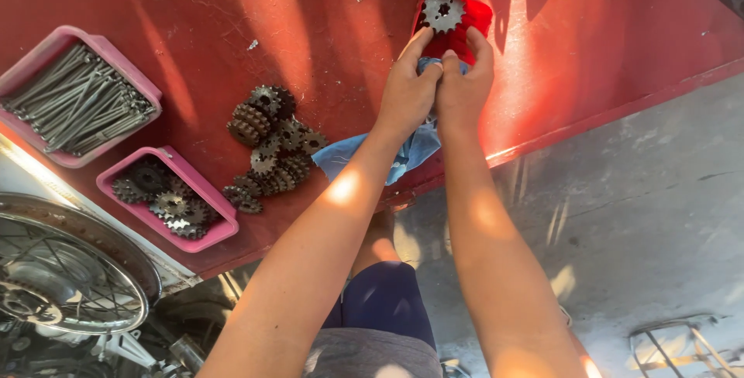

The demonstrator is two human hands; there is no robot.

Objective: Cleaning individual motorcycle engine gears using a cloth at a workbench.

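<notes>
Sprocket (442, 12): lies flat on a red block (473, 25) at the far edge of the bench (581, 45), just beyond the fingertips of both hands; toothed face up, so no long axis to speak of.
Block: red, standing on the bench, its long side running away from the person, with a red threaded stub at its far end.
Left hand (408, 87): fingers stretched up the block's near left side, thumb pressing a blue rag (403, 153) against it; grasping the rag, not the sprocket.
Right hand (463, 87): fingers laid along the block's near right side, touching the left hand; seems to pinch the same rag, though the grip is partly hidden.
Nearer hand: about equal; the left fingertips reach slightly closer to the sprocket.
Rag: hangs down from between the hands, trailing toward the person over the bench edge.
Sprocket pile (271, 142): loose on the bench, well to the left of the hands.
Pink tray (209, 192): nearer the person than the pile, holds more sprockets.
Second pink tray (116, 60): farthest left, full of long grey spokes or rods.
Wheel (70, 269): spoked, below the bench at the near left.
</notes>
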